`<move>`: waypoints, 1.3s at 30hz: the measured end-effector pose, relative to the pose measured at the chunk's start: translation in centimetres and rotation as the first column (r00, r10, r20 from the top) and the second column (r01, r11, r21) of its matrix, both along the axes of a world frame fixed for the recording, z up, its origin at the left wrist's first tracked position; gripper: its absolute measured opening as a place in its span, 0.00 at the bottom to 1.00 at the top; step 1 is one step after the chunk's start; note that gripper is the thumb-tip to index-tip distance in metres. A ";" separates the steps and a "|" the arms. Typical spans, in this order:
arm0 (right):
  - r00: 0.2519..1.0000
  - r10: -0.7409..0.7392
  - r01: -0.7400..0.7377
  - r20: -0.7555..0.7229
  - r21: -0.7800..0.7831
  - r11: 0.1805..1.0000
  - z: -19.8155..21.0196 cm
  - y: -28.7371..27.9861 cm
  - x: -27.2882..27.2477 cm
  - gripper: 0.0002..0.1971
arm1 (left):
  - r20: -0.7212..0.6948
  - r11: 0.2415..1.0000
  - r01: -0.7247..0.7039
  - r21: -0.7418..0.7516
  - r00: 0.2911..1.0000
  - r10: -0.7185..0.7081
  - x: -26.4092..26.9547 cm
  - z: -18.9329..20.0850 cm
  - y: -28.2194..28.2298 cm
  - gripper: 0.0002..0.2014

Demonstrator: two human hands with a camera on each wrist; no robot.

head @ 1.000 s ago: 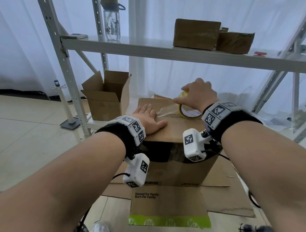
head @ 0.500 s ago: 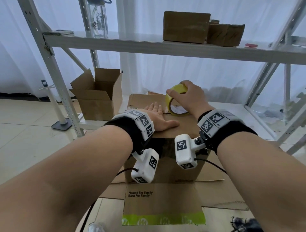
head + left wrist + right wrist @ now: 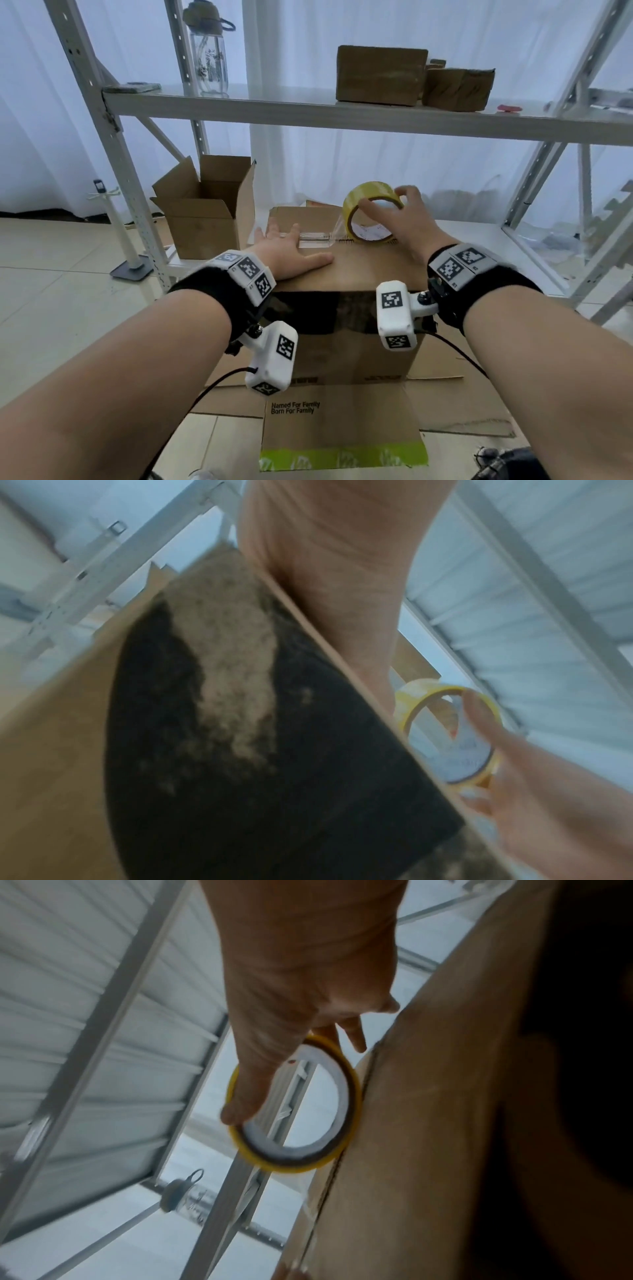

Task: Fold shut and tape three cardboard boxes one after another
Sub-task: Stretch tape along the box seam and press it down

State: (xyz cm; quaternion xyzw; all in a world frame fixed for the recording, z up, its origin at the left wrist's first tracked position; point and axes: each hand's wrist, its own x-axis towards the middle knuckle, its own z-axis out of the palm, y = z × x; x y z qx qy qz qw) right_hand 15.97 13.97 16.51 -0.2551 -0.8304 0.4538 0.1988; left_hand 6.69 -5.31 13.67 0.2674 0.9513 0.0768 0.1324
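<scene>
Box being taped: a brown cardboard box stands in front of the person, its top flaps folded down flat. It sits on flattened cardboard spread over the floor.
Left hand: the left hand lies flat on the box top, near the left edge. The fingers are straight and spread a little, pressing down on the end of the tape strip.
Tape strip: a clear strip runs along the middle line of the box top, from under the left fingers to the roll.
Tape roll: the yellow tape roll stands on its edge on the box top, to the right of the left hand.
Right hand: the right hand holds the roll. The thumb goes through the hole, and the other fingers curl over the outside of the ring.
Open box: another cardboard box sits to the left on the low shelf, with its flaps standing up.
Top shelf: on the metal shelf are two closed brown boxes, side by side, and a clear water bottle further left.
Floor: pale tiles, with a white stand off to the left.
</scene>
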 end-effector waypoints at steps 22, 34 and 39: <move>0.960 0.040 -0.029 0.277 -0.046 0.999 -3.8 0.5 -0.5 0.40 | 0.011 0.987 0.099 -0.125 0.995 -0.099 0.3 2.6 -2.9 0.49; 0.959 -0.056 0.034 0.279 0.084 0.996 -2.4 -1.9 1.8 0.40 | -0.172 0.997 0.003 0.079 0.985 0.011 -0.3 1.5 -3.7 0.39; 0.967 0.240 -0.252 0.087 0.199 0.947 -0.4 -1.2 2.5 0.43 | -0.198 0.993 0.118 0.014 0.974 -0.113 -0.1 0.7 -4.2 0.38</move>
